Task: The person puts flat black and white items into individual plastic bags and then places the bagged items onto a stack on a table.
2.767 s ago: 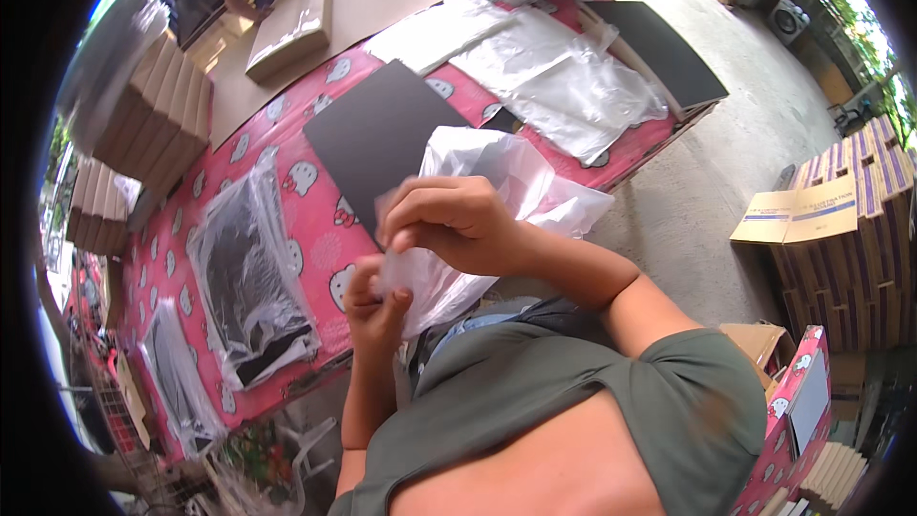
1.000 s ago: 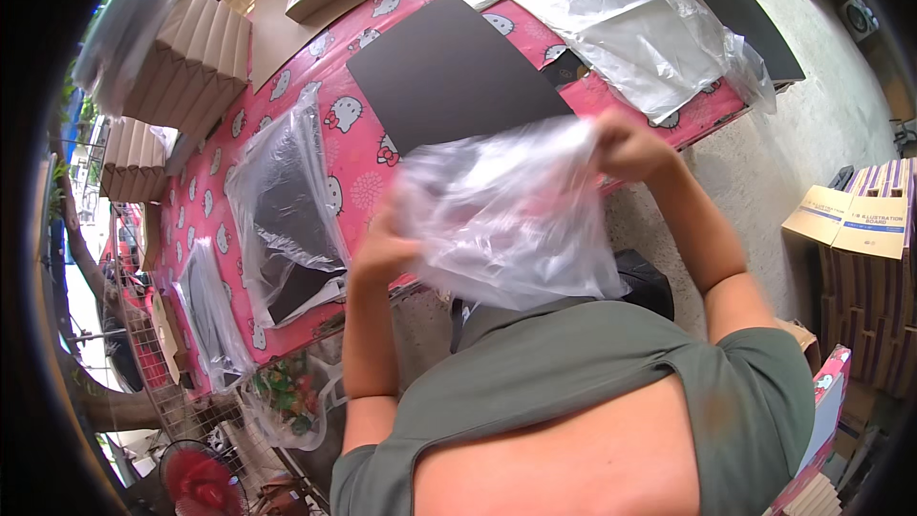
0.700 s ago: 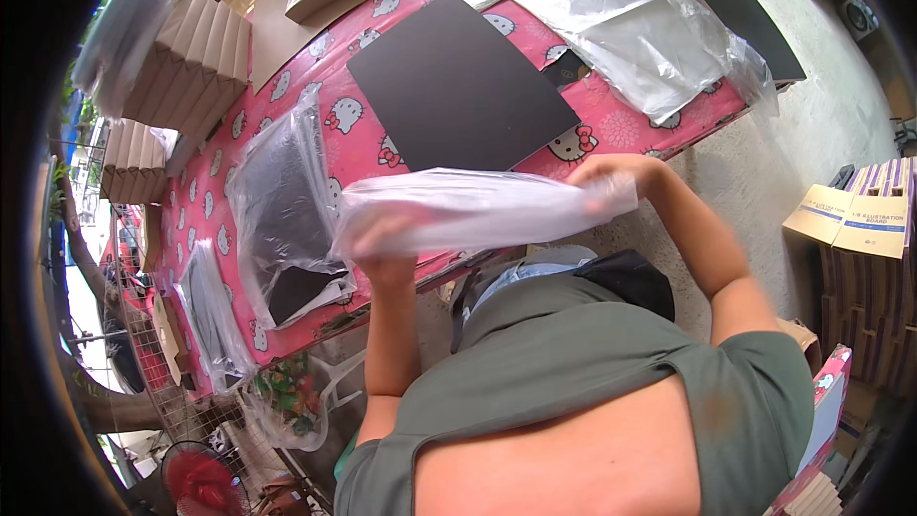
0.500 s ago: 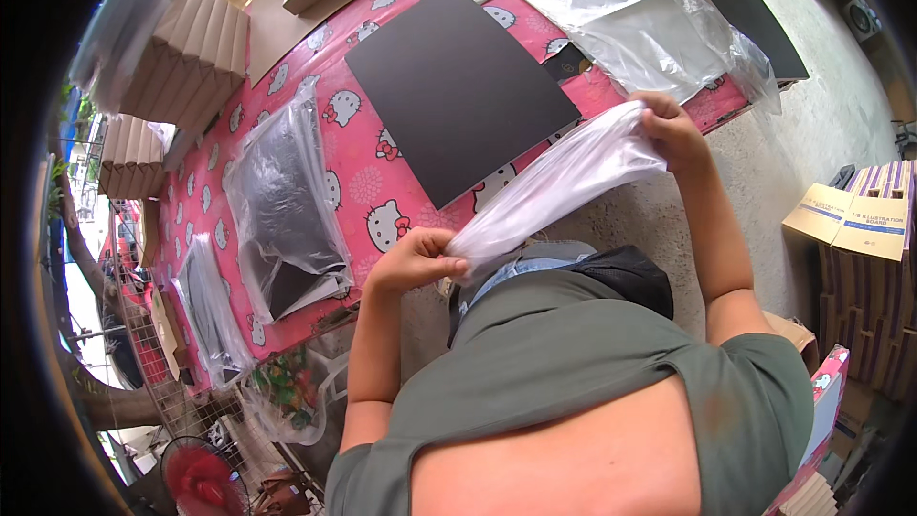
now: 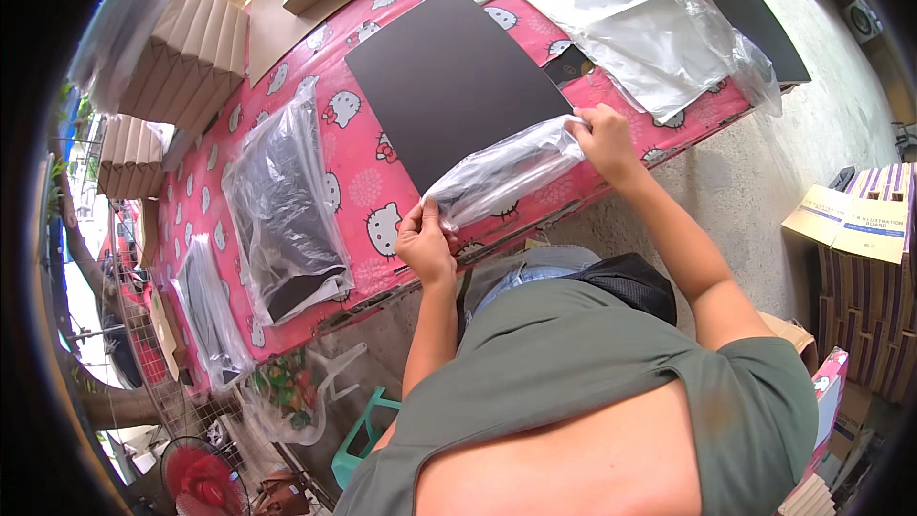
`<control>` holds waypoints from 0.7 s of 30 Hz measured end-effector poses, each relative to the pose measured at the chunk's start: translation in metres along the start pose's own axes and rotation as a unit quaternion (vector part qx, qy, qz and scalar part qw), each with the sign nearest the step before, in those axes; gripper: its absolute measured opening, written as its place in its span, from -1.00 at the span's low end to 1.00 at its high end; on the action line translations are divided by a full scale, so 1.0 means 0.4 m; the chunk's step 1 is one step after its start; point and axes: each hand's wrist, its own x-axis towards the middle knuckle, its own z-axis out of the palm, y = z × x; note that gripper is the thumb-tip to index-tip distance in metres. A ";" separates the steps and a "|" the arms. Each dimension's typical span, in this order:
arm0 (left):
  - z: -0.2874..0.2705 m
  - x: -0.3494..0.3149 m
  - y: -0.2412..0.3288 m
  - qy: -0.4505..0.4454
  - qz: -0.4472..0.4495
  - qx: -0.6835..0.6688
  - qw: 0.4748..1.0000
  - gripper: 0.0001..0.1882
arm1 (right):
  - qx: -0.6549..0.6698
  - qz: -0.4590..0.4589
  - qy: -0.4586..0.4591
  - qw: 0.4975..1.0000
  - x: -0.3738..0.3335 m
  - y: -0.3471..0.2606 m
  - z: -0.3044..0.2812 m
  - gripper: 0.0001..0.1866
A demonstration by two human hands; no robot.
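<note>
A clear plastic bag (image 5: 511,172) stretches between my two hands, its mouth drawn over the near edge of a black board (image 5: 458,76) that lies flat on the table. My left hand (image 5: 427,239) pinches the bag at the board's near left corner. At the near right corner my right hand (image 5: 604,140) grips the bag's other side. Most of the board is outside the bag. To the left lies a bagged black board (image 5: 287,201), its lower end sticking out of the plastic.
A pink patterned cover (image 5: 358,182) lies over the table. Flat plastic bags (image 5: 630,29) and another black board (image 5: 740,14) are at the far right. Brown cartons (image 5: 196,53) are stacked far left, and boxes (image 5: 864,306) stand at right. A green stool (image 5: 363,440) sits below the table edge.
Both hands have moved forward with the bag, from in front of the table to the board's near edge. The bag now covers that edge. The green stool has come into view.
</note>
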 end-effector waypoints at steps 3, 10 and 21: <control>-0.039 -0.039 -0.001 0.007 0.003 0.031 0.999 -0.83 | 0.058 0.076 -0.100 0.990 -0.055 -0.048 -0.035 -0.75; -0.021 -0.087 0.011 -0.084 0.005 -0.006 0.996 -0.80 | 0.017 0.104 -0.014 0.994 -0.016 0.020 -0.022 -0.61; -0.097 -0.063 0.019 -0.064 0.016 -0.025 0.998 -0.84 | -0.025 0.054 -0.020 0.998 -0.066 -0.084 -0.020 -0.74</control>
